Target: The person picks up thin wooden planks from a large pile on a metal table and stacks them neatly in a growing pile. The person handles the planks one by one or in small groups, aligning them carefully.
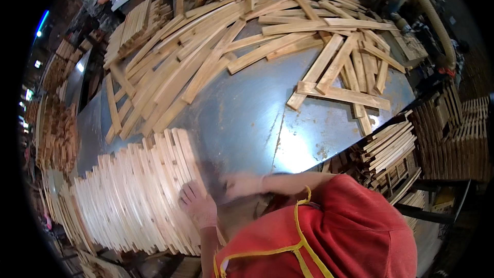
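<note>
Head view: left hand laid, fingers extended and unclenched, on the right end of a row of pale slats, near left of the metal table. Right hand nearby (blurred; grip cannot be told). Loose slats heaped beyond.

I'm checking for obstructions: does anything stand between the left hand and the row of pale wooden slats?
Nothing visible does: the left hand rests on the right end of the row of pale wooden slats.
</note>
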The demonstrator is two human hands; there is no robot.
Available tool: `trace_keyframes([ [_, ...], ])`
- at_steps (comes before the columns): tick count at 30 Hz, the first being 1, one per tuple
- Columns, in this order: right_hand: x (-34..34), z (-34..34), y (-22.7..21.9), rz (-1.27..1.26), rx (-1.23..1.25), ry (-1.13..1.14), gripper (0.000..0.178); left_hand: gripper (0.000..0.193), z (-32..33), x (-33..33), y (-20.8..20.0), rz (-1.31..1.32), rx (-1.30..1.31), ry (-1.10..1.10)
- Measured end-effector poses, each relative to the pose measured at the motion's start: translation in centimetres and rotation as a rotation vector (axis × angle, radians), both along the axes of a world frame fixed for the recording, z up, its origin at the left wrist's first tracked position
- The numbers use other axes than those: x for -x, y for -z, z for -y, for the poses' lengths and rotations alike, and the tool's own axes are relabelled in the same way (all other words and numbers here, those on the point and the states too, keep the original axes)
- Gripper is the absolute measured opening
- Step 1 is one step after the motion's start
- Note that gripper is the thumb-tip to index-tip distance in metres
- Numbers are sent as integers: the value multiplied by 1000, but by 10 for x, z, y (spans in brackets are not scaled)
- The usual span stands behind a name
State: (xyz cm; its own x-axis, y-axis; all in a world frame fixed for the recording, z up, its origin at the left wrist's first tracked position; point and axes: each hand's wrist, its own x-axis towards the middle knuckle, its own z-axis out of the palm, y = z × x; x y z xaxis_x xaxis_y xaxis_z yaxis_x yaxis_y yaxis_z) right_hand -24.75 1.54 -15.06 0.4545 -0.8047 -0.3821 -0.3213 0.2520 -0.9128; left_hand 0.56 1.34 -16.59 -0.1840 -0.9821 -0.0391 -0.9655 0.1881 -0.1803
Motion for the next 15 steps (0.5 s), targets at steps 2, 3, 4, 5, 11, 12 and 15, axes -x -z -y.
trace_keyframes([
  [2,81,14,-26,-144,1,376,54,88,-6,-5,11,38,-24,-26],
  [3,134,18,-36,-427,146,567,45,88,-5,-2,8,27,-32,-32],
  [4,186,22,-45,-710,233,770,36,88,-5,1,4,21,-38,-46],
  [5,256,15,-39,-993,153,742,32,87,-6,1,2,18,-36,-45],
  [11,387,-25,-41,-1389,-4,424,49,83,-8,2,-4,-44,32,-11],
  [12,374,-7,-65,-1309,-47,308,46,82,-8,1,-1,-37,39,-11],
  [15,312,24,-57,-907,58,401,50,82,-6,-3,7,-33,31,-27],
])
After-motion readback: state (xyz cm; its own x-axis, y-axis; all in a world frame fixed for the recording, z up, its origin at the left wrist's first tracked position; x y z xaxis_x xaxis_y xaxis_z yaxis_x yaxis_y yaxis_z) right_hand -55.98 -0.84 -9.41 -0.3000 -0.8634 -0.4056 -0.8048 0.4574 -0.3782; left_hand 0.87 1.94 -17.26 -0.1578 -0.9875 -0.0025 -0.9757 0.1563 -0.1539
